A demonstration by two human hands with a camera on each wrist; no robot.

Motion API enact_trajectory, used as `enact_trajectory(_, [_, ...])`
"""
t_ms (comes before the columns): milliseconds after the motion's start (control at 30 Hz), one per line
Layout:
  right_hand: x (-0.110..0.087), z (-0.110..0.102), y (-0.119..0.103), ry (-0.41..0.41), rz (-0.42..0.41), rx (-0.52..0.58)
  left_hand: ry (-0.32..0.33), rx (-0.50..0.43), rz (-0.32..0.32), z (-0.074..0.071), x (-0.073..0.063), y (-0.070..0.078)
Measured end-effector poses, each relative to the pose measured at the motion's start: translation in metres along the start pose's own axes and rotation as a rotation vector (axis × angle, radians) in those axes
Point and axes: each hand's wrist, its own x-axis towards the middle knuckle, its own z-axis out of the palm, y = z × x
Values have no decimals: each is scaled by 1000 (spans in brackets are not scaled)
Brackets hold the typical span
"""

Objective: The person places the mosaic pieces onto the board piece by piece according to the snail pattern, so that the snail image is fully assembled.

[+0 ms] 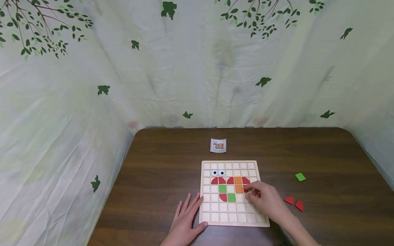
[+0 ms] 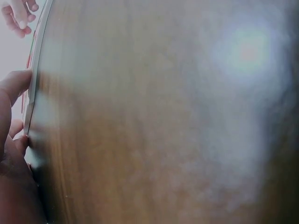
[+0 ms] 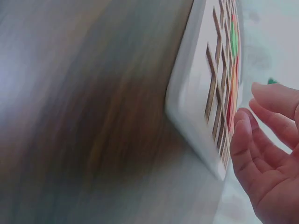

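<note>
A pale square grid board (image 1: 215, 217) lies on the table with flat coloured pieces in its cells. Beside its left edge my left hand (image 1: 186, 222) rests with fingers spread, fingertips at the rim and thumb at the near left corner. My right hand (image 1: 266, 200) is over the board's right side, index fingertip at a red quarter-circle piece (image 1: 245, 189) next to an orange square (image 1: 238, 188). A gap shows between thumb and index finger. In the right wrist view the fingers (image 3: 268, 100) are bent close over the board. Two eye pieces (image 1: 218, 173) sit near the top.
Right of the board lie a loose green square (image 1: 300, 176) and two red quarter-circle pieces (image 1: 294, 202). A small picture card (image 1: 218, 146) is behind the board. The dark wooden table (image 1: 160, 164) meets a pale leaf-printed curtain (image 1: 200, 68) at its far edge.
</note>
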Motion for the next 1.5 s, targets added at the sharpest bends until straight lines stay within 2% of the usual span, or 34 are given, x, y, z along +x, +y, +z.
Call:
enact_trajectory(367, [-9,-42,44,136,-43,-87,-10,-22,-4,-2,-1,1])
enact_trajectory(600, [-16,-69,70,197,-41,-153,-9,-10,-3,-1,-1,0])
enact_trajectory(867, [-22,-91,98,292,-72,-196,-16,-14,-5,-1,-1,-1])
enact_trajectory(1033, [-18,-106,111,265,-36,-175,-8,-14,-1,-1,-1,-1])
enact_trajectory(1300, [-6,-115,128,123,46,-186,-12,-17,-9,-1,-1,0])
enact_trajectory(1500, [1,-112,132,123,62,-190,-11,-17,-13,-1,-1,0])
